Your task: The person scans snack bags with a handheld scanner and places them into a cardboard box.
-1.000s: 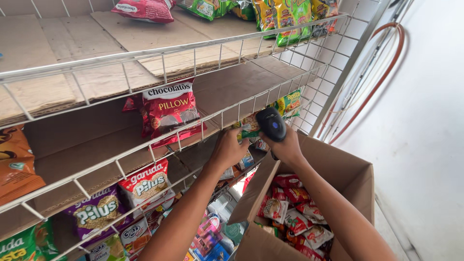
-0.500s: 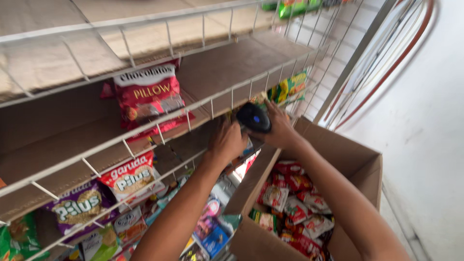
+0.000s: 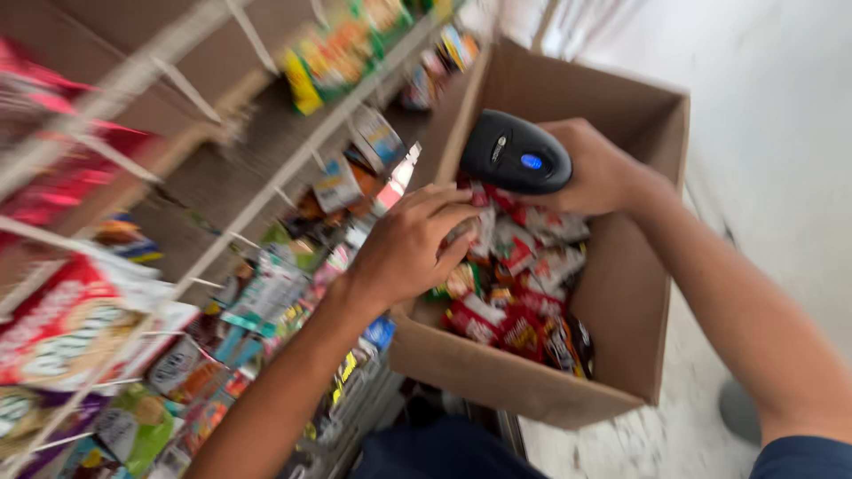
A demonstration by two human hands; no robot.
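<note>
My right hand [image 3: 608, 168] is shut on a black handheld scanner [image 3: 515, 153] with a blue button, held over the open cardboard box [image 3: 524, 386]. The box holds several small red and white snack packets [image 3: 519, 306]. My left hand [image 3: 408, 244] reaches over the box's left wall, its bent fingers resting on the top packets near the scanner. Motion blur hides whether it grips one.
Wire shelves [image 3: 266, 197] run along the left, packed with snack bags, including a large red and white bag [image 3: 62, 328] at the lower left. A pale wall and floor [image 3: 772, 115] lie to the right of the box. My dark trousers [image 3: 435, 448] show below.
The view has swung down toward the box. Both hands have dropped from the shelf edge to the box, the left one now on the packets, the scanner still in the right.
</note>
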